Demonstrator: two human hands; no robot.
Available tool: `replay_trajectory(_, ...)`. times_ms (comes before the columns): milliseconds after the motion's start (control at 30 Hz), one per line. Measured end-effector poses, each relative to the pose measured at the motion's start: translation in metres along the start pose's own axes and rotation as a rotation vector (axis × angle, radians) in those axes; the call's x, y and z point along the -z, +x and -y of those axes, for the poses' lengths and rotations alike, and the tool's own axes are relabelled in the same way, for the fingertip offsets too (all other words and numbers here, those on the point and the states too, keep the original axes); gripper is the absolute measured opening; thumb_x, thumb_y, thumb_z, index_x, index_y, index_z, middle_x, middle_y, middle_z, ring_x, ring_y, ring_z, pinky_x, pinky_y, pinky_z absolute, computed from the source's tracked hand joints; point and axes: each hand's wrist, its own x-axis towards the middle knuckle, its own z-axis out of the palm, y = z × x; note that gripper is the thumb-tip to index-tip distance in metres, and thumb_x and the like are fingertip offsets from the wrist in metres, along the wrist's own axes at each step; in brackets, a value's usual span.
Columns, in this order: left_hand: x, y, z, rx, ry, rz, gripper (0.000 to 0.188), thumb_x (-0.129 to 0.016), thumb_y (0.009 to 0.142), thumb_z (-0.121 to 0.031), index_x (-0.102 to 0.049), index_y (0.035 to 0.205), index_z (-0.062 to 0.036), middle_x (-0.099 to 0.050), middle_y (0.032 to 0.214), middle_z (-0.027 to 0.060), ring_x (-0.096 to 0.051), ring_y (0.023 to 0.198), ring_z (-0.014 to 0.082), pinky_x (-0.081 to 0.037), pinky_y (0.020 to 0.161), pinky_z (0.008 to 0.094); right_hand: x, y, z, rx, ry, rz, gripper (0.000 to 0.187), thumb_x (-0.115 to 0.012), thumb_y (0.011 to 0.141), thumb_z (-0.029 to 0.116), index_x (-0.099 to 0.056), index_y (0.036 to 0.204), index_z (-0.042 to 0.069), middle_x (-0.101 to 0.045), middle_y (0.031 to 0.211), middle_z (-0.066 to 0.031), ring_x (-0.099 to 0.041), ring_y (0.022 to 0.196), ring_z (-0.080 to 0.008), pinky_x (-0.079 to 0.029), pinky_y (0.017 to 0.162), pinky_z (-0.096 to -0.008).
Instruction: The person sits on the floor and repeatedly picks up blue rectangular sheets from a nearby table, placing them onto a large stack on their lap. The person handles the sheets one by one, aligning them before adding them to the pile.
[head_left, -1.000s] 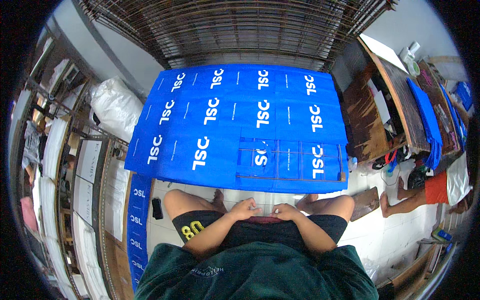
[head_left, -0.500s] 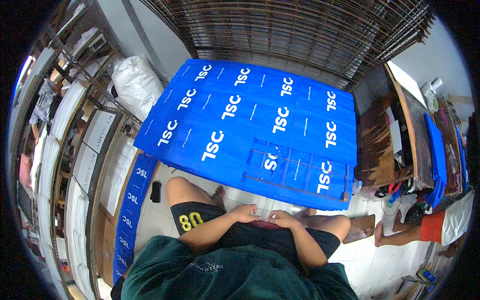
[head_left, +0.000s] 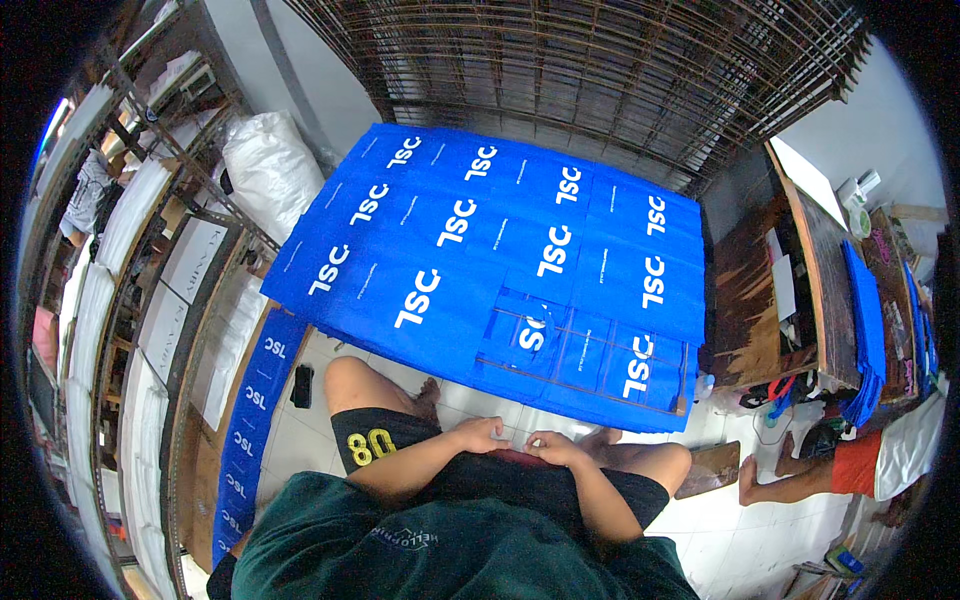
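I sit on the floor with both hands resting in my lap. My left hand (head_left: 480,435) and my right hand (head_left: 551,447) lie close together with curled fingers, and I see nothing held in them. In front of my knees spreads a large layer of blue sheets with white lettering (head_left: 470,230). A thin rectangular frame with several panes (head_left: 585,352) lies on the near right part of the blue sheets, an arm's length from my hands.
A stack of wire mesh racks (head_left: 600,80) stands behind the sheets, and a white sack (head_left: 265,165) at the back left. A wooden table (head_left: 760,290) with blue pieces stands right, a seated person's legs (head_left: 800,472) below it. Shelves, a blue strip (head_left: 252,420) and a phone (head_left: 302,385) are on the left.
The view has swung and tilted, so the blue sheets now sit skewed toward the upper right. My hands stay together in my lap.
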Motion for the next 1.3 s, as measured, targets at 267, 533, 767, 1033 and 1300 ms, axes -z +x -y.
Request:
replay_trajectory(267, 0.015, -0.008, -0.013, 0.009, -0.046, -0.009, 0.053, -0.058, 0.074, -0.057, -0.051, 0.096, -0.0087, -0.060, 0.097, 0.0186, -0.057, 0.095, 0.0353, -0.044, 0.080, 0.0430, 0.004, 0.001, 0.002, -0.005, 0.000, 0.048, 0.028, -0.060, 0.080, 0.037, -0.061, 0.093, 0.012, -0.061, 0.070, -0.0071, -0.056, 0.065, -0.0167, -0.044, 0.058, -0.0315)
replay_trajectory(533, 0.012, -0.008, -0.014, 0.049, -0.020, 0.079, 0.053, -0.060, 0.073, -0.056, -0.053, 0.096, -0.0091, -0.060, 0.101, 0.0180, -0.056, 0.098, 0.0338, -0.043, 0.083, 0.0413, -0.002, 0.004, -0.008, 0.039, 0.005, 0.041, 0.029, -0.061, 0.080, 0.036, -0.061, 0.094, 0.010, -0.062, 0.076, -0.0069, -0.056, 0.071, -0.0158, -0.044, 0.063, -0.0300)
replay_trajectory(767, 0.010, -0.004, -0.012, 0.040, -0.028, 0.008, 0.053, -0.059, 0.073, -0.057, -0.053, 0.095, -0.0088, -0.061, 0.096, 0.0193, -0.057, 0.093, 0.0342, -0.044, 0.079, 0.0418, 0.000, 0.005, -0.005, -0.045, 0.008, 0.105, 0.032, -0.059, 0.081, 0.039, -0.061, 0.095, 0.011, -0.062, 0.075, -0.0088, -0.057, 0.070, -0.0186, -0.045, 0.062, -0.0331)
replay_trajectory(1033, 0.017, -0.012, -0.019, 0.029, -0.019, 0.076, 0.055, -0.059, 0.073, -0.057, -0.051, 0.097, -0.0082, -0.060, 0.098, 0.0192, -0.057, 0.095, 0.0344, -0.043, 0.082, 0.0410, -0.001, 0.005, -0.005, -0.058, -0.038, 0.088, 0.035, -0.059, 0.081, 0.043, -0.061, 0.096, 0.011, -0.062, 0.078, -0.0098, -0.058, 0.073, -0.0194, -0.045, 0.065, -0.0331)
replay_trajectory(1300, 0.019, -0.011, -0.021, 0.061, -0.013, 0.068, 0.054, -0.059, 0.073, -0.057, -0.052, 0.096, -0.0084, -0.060, 0.100, 0.0165, -0.055, 0.098, 0.0334, -0.043, 0.083, 0.0422, 0.004, 0.002, 0.004, -0.072, -0.039, 0.136, 0.039, -0.057, 0.082, 0.042, -0.061, 0.101, 0.008, -0.062, 0.090, -0.0130, -0.058, 0.084, -0.0218, -0.045, 0.072, -0.0346)
